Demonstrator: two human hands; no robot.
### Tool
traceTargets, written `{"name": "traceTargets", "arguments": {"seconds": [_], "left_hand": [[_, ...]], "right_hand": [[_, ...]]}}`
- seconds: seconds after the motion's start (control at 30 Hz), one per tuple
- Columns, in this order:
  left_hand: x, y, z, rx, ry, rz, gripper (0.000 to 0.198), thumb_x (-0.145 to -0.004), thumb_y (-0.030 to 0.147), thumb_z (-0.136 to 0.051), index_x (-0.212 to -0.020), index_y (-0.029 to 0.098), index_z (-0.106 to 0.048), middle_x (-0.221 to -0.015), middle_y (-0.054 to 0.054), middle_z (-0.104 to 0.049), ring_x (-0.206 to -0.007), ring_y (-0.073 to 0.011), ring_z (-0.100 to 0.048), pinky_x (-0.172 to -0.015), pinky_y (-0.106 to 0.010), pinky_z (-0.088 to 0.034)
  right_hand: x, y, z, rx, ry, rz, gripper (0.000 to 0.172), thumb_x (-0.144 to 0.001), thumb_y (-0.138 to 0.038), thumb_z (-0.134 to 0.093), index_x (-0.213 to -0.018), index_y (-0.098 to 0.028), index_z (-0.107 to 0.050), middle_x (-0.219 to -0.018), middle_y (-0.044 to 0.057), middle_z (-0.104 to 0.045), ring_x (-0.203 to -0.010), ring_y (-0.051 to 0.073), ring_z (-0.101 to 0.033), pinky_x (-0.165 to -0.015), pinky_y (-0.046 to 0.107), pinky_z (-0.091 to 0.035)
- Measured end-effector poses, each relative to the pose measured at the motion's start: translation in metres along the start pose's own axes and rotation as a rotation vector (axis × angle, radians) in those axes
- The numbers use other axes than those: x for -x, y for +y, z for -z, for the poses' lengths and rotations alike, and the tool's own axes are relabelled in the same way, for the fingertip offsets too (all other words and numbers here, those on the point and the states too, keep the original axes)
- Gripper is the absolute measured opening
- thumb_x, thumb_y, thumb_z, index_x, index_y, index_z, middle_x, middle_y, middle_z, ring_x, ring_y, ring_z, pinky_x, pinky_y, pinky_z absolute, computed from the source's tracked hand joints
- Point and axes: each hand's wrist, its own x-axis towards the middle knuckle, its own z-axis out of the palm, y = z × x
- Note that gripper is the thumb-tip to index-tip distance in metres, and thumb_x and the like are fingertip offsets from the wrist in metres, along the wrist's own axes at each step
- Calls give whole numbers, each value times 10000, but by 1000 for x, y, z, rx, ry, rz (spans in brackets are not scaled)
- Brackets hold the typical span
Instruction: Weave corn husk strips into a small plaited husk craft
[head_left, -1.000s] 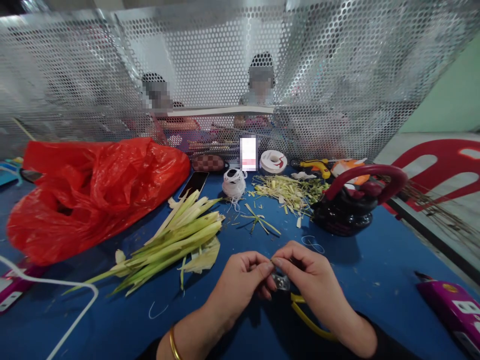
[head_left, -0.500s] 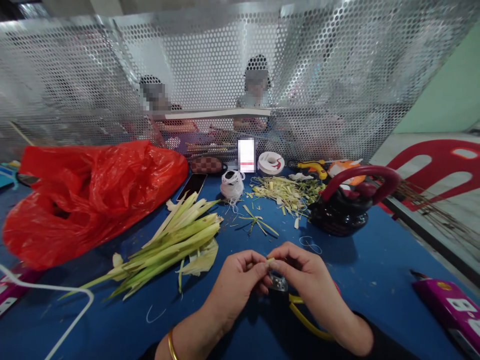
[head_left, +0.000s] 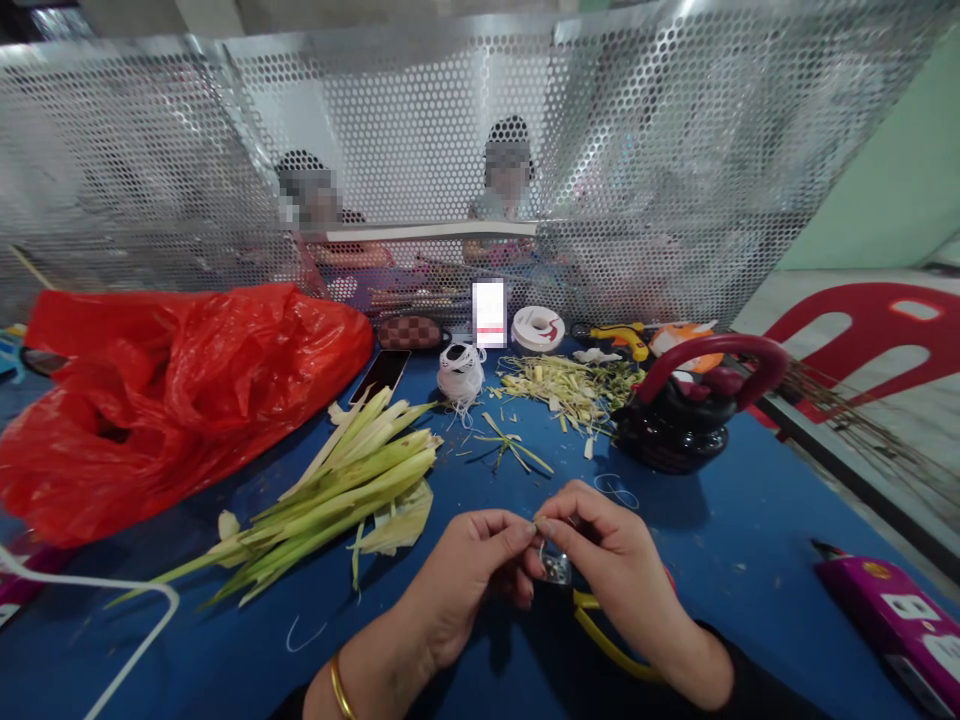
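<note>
My left hand (head_left: 484, 560) and my right hand (head_left: 600, 545) meet low in the middle of the head view, thumbs and forefingers pinched together. A tiny pale piece (head_left: 538, 524) shows between their fingertips; its kind is too small to make out. Just below the pinch is a shiny silvery or clear item (head_left: 556, 568), partly covered by fingers. A tool's yellow handle (head_left: 611, 640) curves under my right palm; I cannot tell whether that hand holds it. Long green corn husks (head_left: 352, 485) lie left of my hands. Thin green strips (head_left: 514, 442) lie beyond them.
On the blue table (head_left: 480, 640) stand a ball of white string (head_left: 460, 378), a ribbon spool (head_left: 538, 328), husk scraps (head_left: 555, 385) and a dark pot with a red handle (head_left: 671, 435). A red plastic bag (head_left: 187, 390) spreads left. Behind is a perforated metal screen (head_left: 405, 120), people beyond.
Both hands stay pinched together, fingertips slightly shifted. The pale piece between them shows less than before. The whole view has shifted a little, moving most things slightly left.
</note>
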Motion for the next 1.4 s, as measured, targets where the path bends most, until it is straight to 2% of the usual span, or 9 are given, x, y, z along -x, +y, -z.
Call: {"name": "traceTargets", "arguments": {"seconds": [0.3,0.4,0.57,0.67,0.8,1.03,1.17,1.3,1.4], "left_hand": [[-2,1,7,156,-75,116,234,-737,313,-755,-784,89,-704,-680,-39,-657,-473,-72,-569,-494,-192,-503],[-2,2,5,110,-8,58,225,-714,307,-774,-766,100,-703,-661,-29,-658,-464,-63,-550,-492,-186,-482],[1,5,-2,-78,143,-91,280,-680,350,-789,-793,109,-701,-656,-44,-697,-471,-75,-555,-503,-193,-446],[1,5,-4,-181,196,-123,282,-668,364,-784,-752,116,-680,-645,-55,-708,-469,-88,-565,-509,-209,-449],[0,4,-6,-277,226,-148,216,-675,313,-758,-709,131,-648,-627,-50,-706,-460,-98,-575,-495,-213,-448],[-5,0,-1,-351,191,-162,235,-677,341,-746,-698,140,-625,-610,-39,-690,-477,-109,-587,-511,-221,-463],[-14,2,8,-461,236,-266,301,-818,448,-590,-778,157,-653,-707,-49,-712,-547,-139,-609,-555,-258,-483],[-29,15,16,-974,489,-407,190,-845,286,-560,-947,207,-700,-875,-34,-732,-753,-178,-654,-695,-282,-476],[-45,24,16,-1301,621,-380,188,-828,256,-598,-976,231,-711,-978,-39,-727,-884,-212,-650,-776,-308,-453]], "right_hand": [[-4,0,6,-12,-30,57,135,-801,-260,-657,-694,-213,-726,-697,16,-628,-653,154,-579,-615,262,-457],[-6,1,7,-28,-42,0,110,-781,-285,-677,-744,-216,-755,-718,18,-642,-634,147,-572,-590,259,-450],[-6,2,4,-128,-23,-213,254,-751,-414,-699,-814,-177,-763,-615,-16,-577,-422,63,-365,-405,217,-295],[-6,3,2,-137,-53,-267,240,-700,-405,-740,-746,-169,-736,-579,-17,-593,-450,80,-423,-435,218,-345],[-7,6,3,-96,-89,-231,205,-713,-366,-721,-655,-173,-685,-620,9,-645,-586,140,-561,-545,247,-441],[-10,7,12,59,-209,-164,190,-775,-339,-652,-684,-172,-662,-642,5,-631,-610,139,-533,-574,257,-419],[-15,3,19,-30,-14,-173,224,-728,-382,-704,-664,-170,-669,-543,-34,-530,-495,96,-412,-470,229,-325],[-24,-1,30,-325,279,-199,310,-653,-447,-790,-701,-167,-665,-455,-77,-412,-431,71,-310,-416,217,-231],[-30,-1,35,-452,369,-177,332,-605,-432,-832,-676,-161,-654,-449,-74,-426,-432,72,-331,-419,218,-242]]}}
